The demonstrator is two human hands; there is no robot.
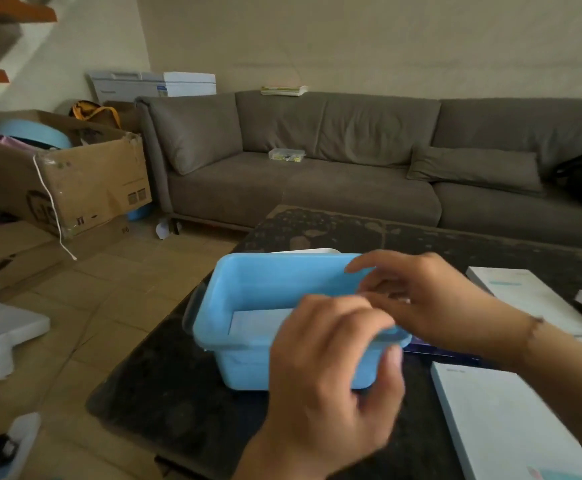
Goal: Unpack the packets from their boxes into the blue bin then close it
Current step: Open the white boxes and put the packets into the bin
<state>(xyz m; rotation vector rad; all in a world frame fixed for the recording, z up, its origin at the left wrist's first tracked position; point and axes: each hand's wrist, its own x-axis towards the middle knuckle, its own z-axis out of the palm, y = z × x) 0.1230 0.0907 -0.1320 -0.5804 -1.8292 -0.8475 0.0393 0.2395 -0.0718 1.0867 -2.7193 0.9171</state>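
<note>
Bin (248, 289): smooth blue plastic, matt with a slight sheen. Surface (178, 393): dark speckled stone look, dull, dusty finish seen at far edge. Boxes (511, 427): white card, smooth, matt. Sofa (317, 168): grey-brown cloth, soft matt nap, creased at cushions. Carton (85, 181): brown corrugated cardboard, rough, torn at corner, glossy tape noted on edges. Floor (92, 306): tan tiles, low sheen.

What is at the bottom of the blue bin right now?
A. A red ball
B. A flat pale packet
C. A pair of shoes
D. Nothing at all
B: a flat pale packet lies on the floor of the open blue bin, just left of the left hand.
</note>
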